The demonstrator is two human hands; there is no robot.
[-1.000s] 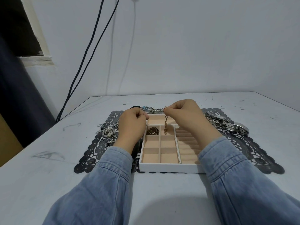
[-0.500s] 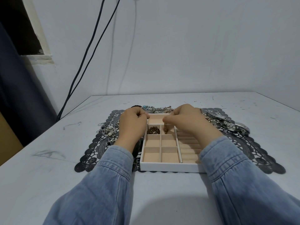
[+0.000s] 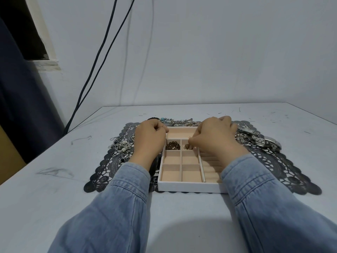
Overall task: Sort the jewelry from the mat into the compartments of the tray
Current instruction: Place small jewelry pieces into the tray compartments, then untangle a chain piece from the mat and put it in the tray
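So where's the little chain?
Head view, middle: the chain sits in the tray compartment just right of the dark bracelet, pinched by the right hand.

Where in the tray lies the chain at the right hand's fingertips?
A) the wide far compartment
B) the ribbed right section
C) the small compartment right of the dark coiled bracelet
C: the chain is heaped in the small compartment of the tray just beside the dark coiled bracelet, its top end pinched by the right hand.
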